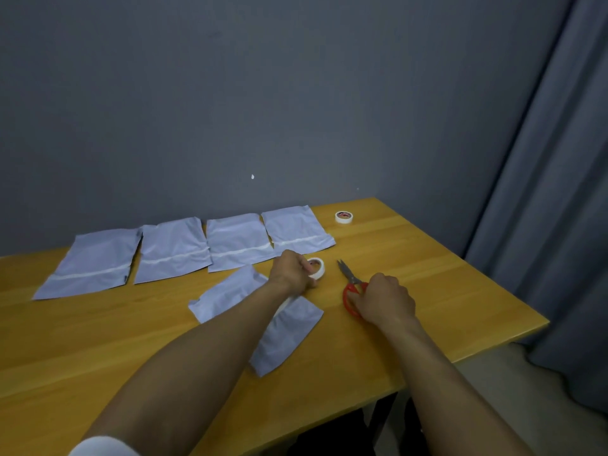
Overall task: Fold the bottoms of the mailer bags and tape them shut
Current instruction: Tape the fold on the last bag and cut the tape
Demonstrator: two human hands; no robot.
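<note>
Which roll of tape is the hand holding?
The near roll, next to the red scissors; the left hand grips it. The other roll lies alone farther back, untouched.

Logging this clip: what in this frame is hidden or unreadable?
1. Head view: the left forearm crosses the middle of the front mailer bag, hiding its fold.
2. Head view: the right hand covers the scissors handles, so its grip is unclear.
3. Head view: the left hand covers part of the tape roll, hiding any loose end.
4. Head view: the far tape roll label is too small to read.
</note>
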